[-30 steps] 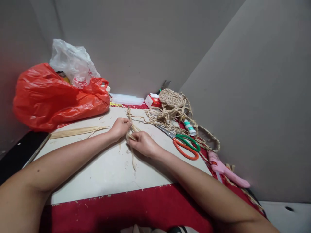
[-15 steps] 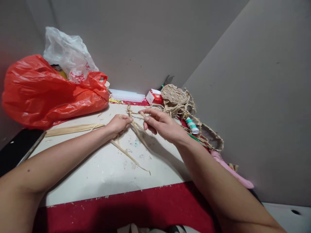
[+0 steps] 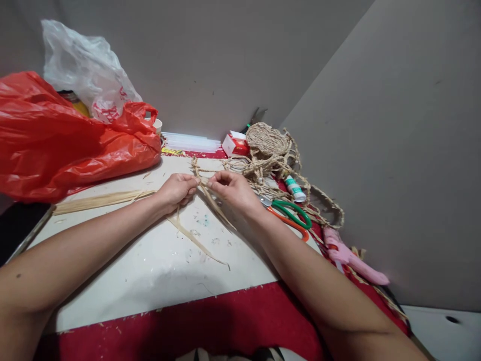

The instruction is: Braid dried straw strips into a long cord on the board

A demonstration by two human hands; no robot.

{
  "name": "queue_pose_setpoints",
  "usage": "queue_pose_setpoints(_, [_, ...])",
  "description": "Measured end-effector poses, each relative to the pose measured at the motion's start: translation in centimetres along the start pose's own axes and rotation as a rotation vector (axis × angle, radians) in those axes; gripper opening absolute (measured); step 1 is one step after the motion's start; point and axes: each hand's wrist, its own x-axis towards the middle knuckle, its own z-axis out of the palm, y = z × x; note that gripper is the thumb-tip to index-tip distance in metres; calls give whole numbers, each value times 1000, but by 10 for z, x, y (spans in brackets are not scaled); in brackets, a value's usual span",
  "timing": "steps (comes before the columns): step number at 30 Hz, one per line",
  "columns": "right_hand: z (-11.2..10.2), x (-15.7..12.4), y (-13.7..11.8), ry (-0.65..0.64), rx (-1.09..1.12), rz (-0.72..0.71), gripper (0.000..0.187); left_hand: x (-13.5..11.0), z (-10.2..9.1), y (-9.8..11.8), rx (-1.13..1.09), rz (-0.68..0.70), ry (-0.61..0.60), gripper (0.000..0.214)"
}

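My left hand [image 3: 179, 189] is closed in a pinch on pale, flat straw strands [image 3: 217, 208] above the white board. Right beside it, my right hand [image 3: 231, 190] also has thumb and forefinger pinched on the straw, close to the left fingertips. Just beyond the hands, a short twisted straw braid [image 3: 195, 165] sticks up. Loose ends hang toward me, and one long straw strand [image 3: 199, 244] trails below my left hand onto the board. Left of my wrist lies a flat bundle of straw [image 3: 101, 201]. The fingers hide exactly where the strands cross.
Scissors [image 3: 289, 204] lie beside my right forearm. Behind them are coiled straw braid [image 3: 266, 139], a white-and-green bottle [image 3: 294, 188] and a small red box [image 3: 236, 144]. A pink glue gun [image 3: 353, 258] is at right. Red [image 3: 56, 145] and clear [image 3: 82, 65] plastic bags stand at left.
My right hand has moved left, close against my left hand, and its fingers have closed together on the straw. The scissors now show beside my forearm. The view has shifted slightly.
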Motion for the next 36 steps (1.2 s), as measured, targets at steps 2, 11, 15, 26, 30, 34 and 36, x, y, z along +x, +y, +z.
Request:
queue_pose_setpoints(2, [1, 0, 5, -51, 22, 53, 20, 0, 0, 0, -3, 9, -6, 24])
queue_pose_setpoints(11, [1, 9, 21, -116, 88, 126, 25, 1, 0, 0, 74, 37, -9, 30])
queue_pose_setpoints(15, [-3, 10, 18, -172, 2, 89, 25, 3, -2, -2, 133, 61, -27, 32])
queue_pose_setpoints(26, [-4, 7, 9, -229, -685, -131, 25, -1, -2, 1, 501, 116, 10, 32])
queue_pose_setpoints(30, [-1, 9, 6, -246, -467, 6, 23, 2, -4, -3, 597, 235, 18, 27])
queue_pose_setpoints(34, [9, 5, 10, -204, -149, 195, 21, 6, -3, -11, 548, 280, 59, 20])
queue_pose_setpoints(36, [16, 2, 13, -151, -58, 183, 21, 7, -2, -12, 452, 281, 56, 18])
